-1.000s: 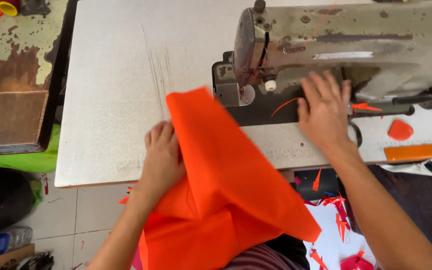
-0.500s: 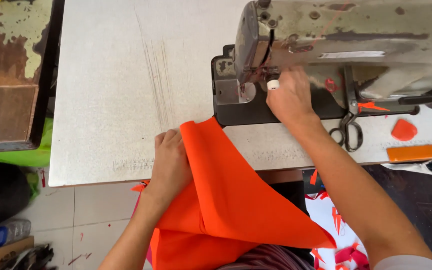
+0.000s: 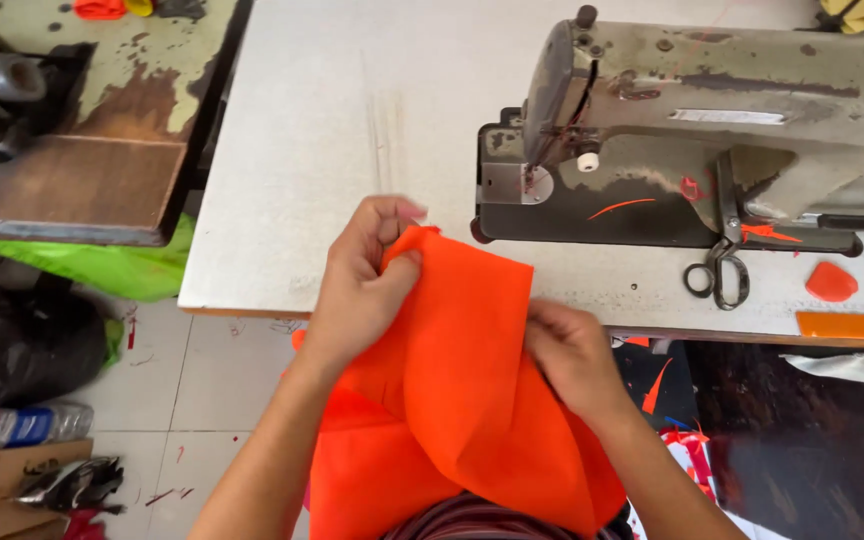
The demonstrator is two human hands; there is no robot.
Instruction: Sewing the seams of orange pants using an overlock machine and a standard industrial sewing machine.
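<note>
Holding an orange fabric piece (image 3: 462,370) at the near edge of the sewing table (image 3: 352,120).
Left hand (image 3: 362,285) pinches the top corner; right hand (image 3: 577,355) is closed on its side edge. Such loose folds could misalign before reaching the sewing machine (image 3: 712,130).

Matt orange cloth (image 3: 462,380), worn metal sewing machine (image 3: 712,110)
</note>
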